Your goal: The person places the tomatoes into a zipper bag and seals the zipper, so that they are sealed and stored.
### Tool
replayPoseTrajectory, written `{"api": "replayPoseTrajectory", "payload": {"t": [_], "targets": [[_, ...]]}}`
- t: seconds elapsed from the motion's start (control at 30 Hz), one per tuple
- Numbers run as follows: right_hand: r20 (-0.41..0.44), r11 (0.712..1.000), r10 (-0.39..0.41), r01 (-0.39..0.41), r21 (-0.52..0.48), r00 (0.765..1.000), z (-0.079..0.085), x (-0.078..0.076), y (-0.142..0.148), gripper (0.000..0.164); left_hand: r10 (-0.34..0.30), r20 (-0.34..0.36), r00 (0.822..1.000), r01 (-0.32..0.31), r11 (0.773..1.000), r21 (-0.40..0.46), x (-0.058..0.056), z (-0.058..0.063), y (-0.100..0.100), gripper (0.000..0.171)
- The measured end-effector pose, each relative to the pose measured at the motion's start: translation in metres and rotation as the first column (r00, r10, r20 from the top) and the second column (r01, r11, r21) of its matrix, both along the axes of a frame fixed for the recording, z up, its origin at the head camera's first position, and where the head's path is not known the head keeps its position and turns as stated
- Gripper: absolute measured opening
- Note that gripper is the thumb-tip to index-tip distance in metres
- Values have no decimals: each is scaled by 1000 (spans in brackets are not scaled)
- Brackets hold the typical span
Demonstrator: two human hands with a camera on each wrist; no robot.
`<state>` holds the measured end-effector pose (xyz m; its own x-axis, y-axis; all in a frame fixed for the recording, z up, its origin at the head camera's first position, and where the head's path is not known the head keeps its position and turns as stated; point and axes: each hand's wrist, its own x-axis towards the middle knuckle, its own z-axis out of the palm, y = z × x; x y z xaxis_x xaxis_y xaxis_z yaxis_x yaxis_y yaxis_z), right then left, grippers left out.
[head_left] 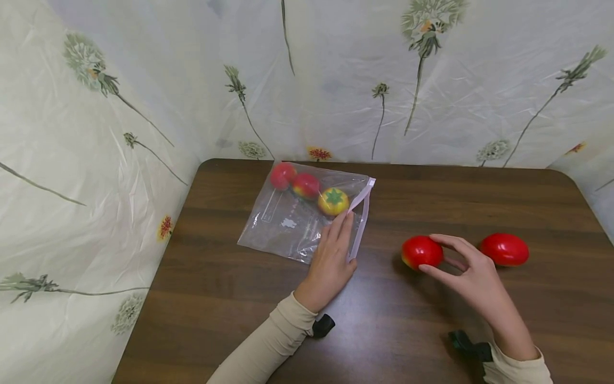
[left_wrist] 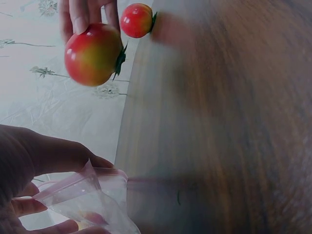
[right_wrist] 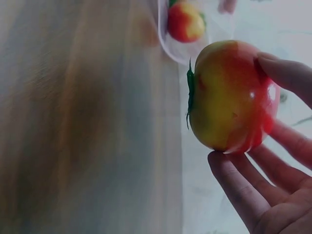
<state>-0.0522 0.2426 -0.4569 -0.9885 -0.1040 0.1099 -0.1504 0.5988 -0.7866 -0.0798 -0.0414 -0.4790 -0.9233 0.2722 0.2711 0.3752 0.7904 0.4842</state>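
A clear zip bag point(head_left: 273, 234) lies on the table with three red and yellow toy tomatoes inside, one of them a yellow-sided tomato point(head_left: 333, 201) with a green calyx. My left hand point(head_left: 331, 261) holds the bag at its pink-edged mouth, which gapes in the left wrist view. Between the thumb and fingertips of my right hand point(head_left: 472, 272) is a red toy tomato point(head_left: 421, 252); the right wrist view shows its yellowish underside and green leaves point(right_wrist: 190, 95). It appears raised off the table. Another red tomato point(head_left: 505, 249) sits just right of that hand.
The brown wooden table point(head_left: 216, 298) ends at a back edge against a flower-patterned sheet point(head_left: 326, 96), which also covers the left side. Dark straps point(head_left: 323, 325) show at both wrists.
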Motion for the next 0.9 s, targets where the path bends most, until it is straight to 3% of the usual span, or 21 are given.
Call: {"api": "replayPoseTrajectory", "payload": {"t": [0.3, 0.67, 0.9], "targets": [[-14, 996, 93, -93, -12, 996, 4, -16, -16, 66, -1, 3, 1000, 1, 1000, 1, -1, 0, -1, 103], [-27, 989, 146, -146, -16, 989, 9, -29, -31, 63, 0, 59, 998, 0, 1000, -4, -1, 2, -1, 101], [16, 988, 155, -155, -26, 988, 10, -41, -39, 63, 0, 82, 997, 0, 1000, 4, 0, 3, -1, 101]]}}
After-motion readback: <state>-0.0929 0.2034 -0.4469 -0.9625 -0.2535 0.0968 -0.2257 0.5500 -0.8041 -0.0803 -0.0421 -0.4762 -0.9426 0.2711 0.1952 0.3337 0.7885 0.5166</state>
